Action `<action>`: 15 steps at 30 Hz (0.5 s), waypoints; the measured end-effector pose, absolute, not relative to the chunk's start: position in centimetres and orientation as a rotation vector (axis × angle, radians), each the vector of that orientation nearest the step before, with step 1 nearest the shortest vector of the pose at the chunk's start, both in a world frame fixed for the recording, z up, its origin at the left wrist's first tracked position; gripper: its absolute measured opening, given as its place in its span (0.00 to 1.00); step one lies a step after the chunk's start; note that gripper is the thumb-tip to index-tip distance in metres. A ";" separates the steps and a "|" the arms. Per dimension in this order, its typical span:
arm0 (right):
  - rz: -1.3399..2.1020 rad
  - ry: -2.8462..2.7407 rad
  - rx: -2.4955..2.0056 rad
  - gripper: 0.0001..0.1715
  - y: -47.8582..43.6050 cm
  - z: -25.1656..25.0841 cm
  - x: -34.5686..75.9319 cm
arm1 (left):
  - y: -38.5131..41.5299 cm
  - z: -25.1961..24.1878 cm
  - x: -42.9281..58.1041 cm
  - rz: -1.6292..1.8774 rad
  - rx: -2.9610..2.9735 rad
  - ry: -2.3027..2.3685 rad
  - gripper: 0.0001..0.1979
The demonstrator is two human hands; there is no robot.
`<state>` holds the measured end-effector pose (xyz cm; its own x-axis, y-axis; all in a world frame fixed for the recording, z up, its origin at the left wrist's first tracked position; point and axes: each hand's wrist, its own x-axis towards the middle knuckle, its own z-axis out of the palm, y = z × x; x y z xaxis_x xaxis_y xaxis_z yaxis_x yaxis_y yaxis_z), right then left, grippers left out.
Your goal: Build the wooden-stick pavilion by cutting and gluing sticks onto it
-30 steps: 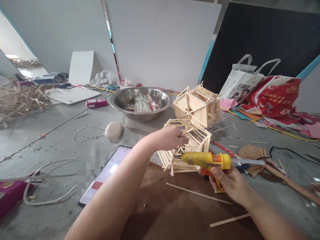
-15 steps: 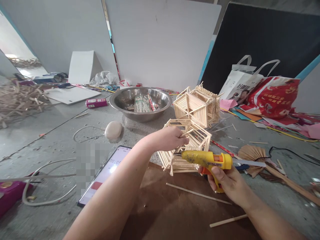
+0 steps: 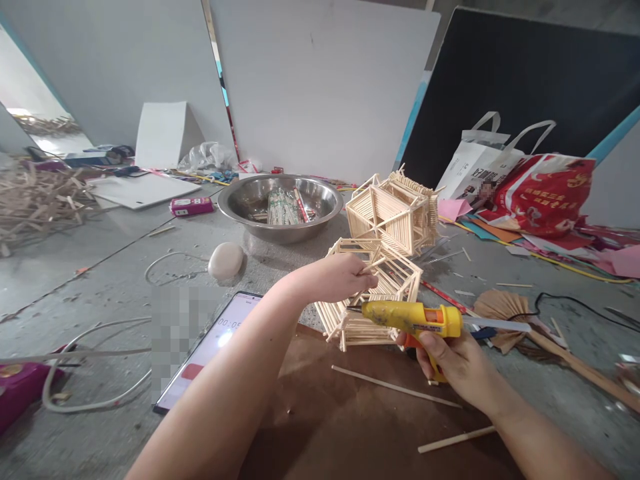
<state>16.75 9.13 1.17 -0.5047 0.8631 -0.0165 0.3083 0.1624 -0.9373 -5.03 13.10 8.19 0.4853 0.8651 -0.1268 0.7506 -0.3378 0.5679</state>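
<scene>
My right hand [image 3: 457, 363] is wrapped round the handle of a yellow hot glue gun [image 3: 397, 317], and a clear glue stick [image 3: 495, 323] juts from its back end. The gun's nozzle points left, in front of a many-sided frame of thin wooden sticks [image 3: 403, 272]. Over that frame, my left hand [image 3: 337, 277] is closed in a pinch on what looks like a thin wooden stick [image 3: 370, 269]; its far end is lost among the frame's sticks. Loose wooden sticks [image 3: 395, 387] lie on the brown board [image 3: 320, 427] in front of me.
Behind the frame stands a second stick structure [image 3: 385, 217]. A steel basin [image 3: 280, 233] holds bundled sticks. Left are a phone [image 3: 215, 340], a white rounded object [image 3: 226, 260] and cables. A brown fan [image 3: 500, 310], a red bag [image 3: 543, 193] and coloured paper lie right.
Both hands, the glue gun and the stick frame keep practically the same positions. Only a very slight shift of the whole view shows.
</scene>
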 end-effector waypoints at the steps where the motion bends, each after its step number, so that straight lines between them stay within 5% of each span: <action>1: 1.332 -1.911 -1.109 0.25 9.1 1.2 16.8 | 13.1 8.2 -5.0 0.261 2.167 1.336 0.18; 15: 1.305 -1.935 -1.145 0.25 9.1 1.3 16.6 | 13.0 8.4 -4.9 0.252 2.205 1.356 0.17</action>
<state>16.64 9.12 1.32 -0.4966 0.8675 -0.0269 0.3501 0.1718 -0.9208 -4.93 13.00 8.42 0.4779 0.8708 -0.1158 0.7712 -0.3527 0.5300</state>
